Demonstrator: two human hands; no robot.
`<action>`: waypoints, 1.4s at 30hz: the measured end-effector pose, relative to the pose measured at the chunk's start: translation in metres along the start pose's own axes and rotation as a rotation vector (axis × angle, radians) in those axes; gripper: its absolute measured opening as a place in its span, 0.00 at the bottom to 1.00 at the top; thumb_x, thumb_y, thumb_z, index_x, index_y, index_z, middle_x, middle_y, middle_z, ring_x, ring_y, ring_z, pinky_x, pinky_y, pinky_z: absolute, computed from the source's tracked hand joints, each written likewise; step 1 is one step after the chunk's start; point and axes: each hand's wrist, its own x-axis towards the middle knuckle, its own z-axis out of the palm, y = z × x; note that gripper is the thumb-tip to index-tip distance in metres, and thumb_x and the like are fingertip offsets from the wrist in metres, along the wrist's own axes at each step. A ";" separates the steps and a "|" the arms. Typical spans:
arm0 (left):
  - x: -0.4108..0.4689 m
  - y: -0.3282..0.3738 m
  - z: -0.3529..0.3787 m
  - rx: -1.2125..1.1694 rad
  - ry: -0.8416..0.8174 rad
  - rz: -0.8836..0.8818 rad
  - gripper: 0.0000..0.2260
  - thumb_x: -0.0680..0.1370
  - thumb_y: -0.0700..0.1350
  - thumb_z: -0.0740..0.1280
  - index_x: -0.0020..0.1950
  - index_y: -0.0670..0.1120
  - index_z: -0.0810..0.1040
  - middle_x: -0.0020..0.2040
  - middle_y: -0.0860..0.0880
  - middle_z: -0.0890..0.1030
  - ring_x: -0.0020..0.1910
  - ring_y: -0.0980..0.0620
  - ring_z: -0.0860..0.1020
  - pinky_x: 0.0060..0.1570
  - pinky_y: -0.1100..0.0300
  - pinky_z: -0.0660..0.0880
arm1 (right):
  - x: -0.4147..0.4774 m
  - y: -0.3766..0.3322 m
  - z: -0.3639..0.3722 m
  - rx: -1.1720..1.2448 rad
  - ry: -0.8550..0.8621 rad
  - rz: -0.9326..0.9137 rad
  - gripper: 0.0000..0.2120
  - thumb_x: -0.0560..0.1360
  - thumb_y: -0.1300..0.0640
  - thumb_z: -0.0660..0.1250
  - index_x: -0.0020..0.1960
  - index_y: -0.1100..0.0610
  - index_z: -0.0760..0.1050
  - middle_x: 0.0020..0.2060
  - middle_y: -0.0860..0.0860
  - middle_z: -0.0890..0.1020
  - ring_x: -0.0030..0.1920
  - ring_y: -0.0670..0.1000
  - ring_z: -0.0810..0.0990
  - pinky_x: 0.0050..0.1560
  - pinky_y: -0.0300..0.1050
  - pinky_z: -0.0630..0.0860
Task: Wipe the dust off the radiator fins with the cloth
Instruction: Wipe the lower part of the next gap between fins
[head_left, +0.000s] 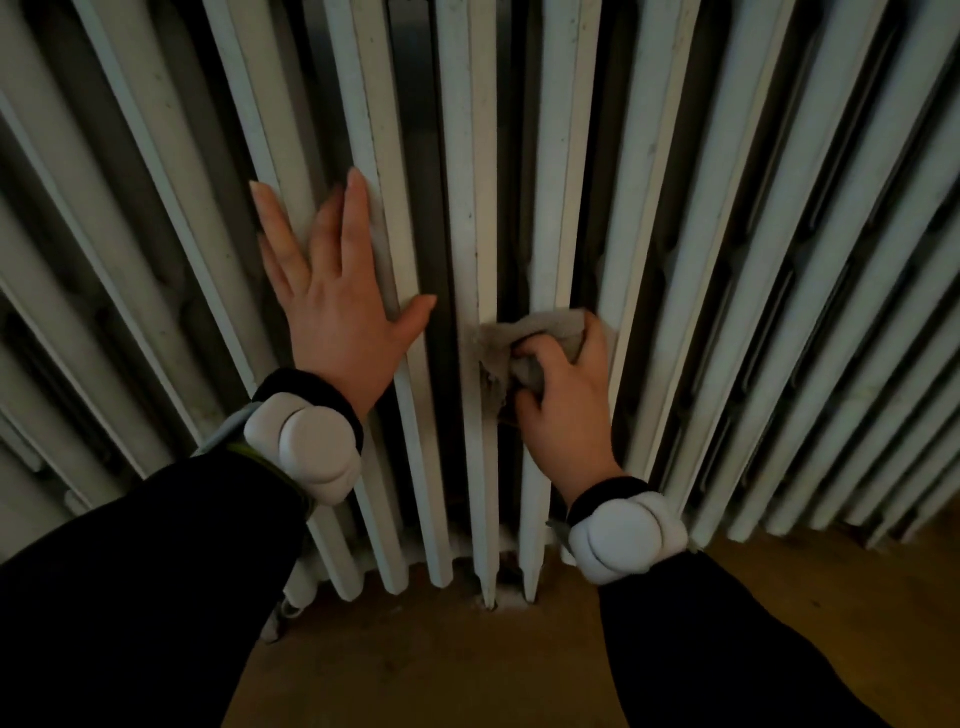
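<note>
The radiator fins (460, 156) fill almost the whole view: tall, pale, painted columns standing side by side with dark gaps between them, fanning outward at the edges through the wide lens, their lower ends reaching down to a brown floor (467, 654). Dark specks dot the front edges of the middle fins. The cloth (545, 327), a small greyish rag, is bunched against the front of two fins just right of centre, in the lower half of the radiator; its outline is slightly blurred, and a loose flap hangs down on its left side over the neighbouring fin. The right hand (566, 400) grips the cloth, fingers curled round the wad and the thumb tucked in at its lower left, pressing it to the metal. The left hand (332, 306) lies flat on the fins to the left of centre, fingers straight and spread upward across two columns, thumb stretched out to the right toward the cloth without touching it. One fin and a dark gap stand between the two hands. Each wrist carries a rounded white device, one on the left wrist (306, 452) and one on the right (623, 535), strapped over a black cuff, and dark sleeves (156, 597) run back from them to the bottom of the frame.
</note>
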 end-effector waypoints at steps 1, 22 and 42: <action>-0.002 -0.001 0.000 -0.004 0.007 0.014 0.44 0.71 0.56 0.71 0.78 0.44 0.51 0.75 0.40 0.59 0.74 0.30 0.44 0.71 0.35 0.44 | 0.006 -0.007 -0.006 0.001 0.037 -0.012 0.16 0.70 0.67 0.67 0.55 0.53 0.74 0.73 0.59 0.56 0.73 0.59 0.58 0.72 0.53 0.63; -0.051 -0.017 0.020 0.211 -0.241 0.213 0.40 0.70 0.51 0.71 0.77 0.54 0.54 0.77 0.37 0.46 0.76 0.36 0.44 0.67 0.31 0.38 | -0.015 0.021 0.019 -0.022 0.023 0.032 0.15 0.69 0.66 0.68 0.54 0.55 0.75 0.64 0.58 0.67 0.65 0.55 0.67 0.67 0.47 0.68; -0.065 -0.021 0.017 0.225 -0.305 0.262 0.38 0.70 0.49 0.72 0.75 0.54 0.57 0.76 0.36 0.44 0.75 0.36 0.48 0.68 0.30 0.40 | -0.060 0.049 0.040 -0.070 -0.167 0.103 0.16 0.72 0.67 0.59 0.56 0.57 0.76 0.66 0.61 0.65 0.65 0.61 0.67 0.66 0.56 0.70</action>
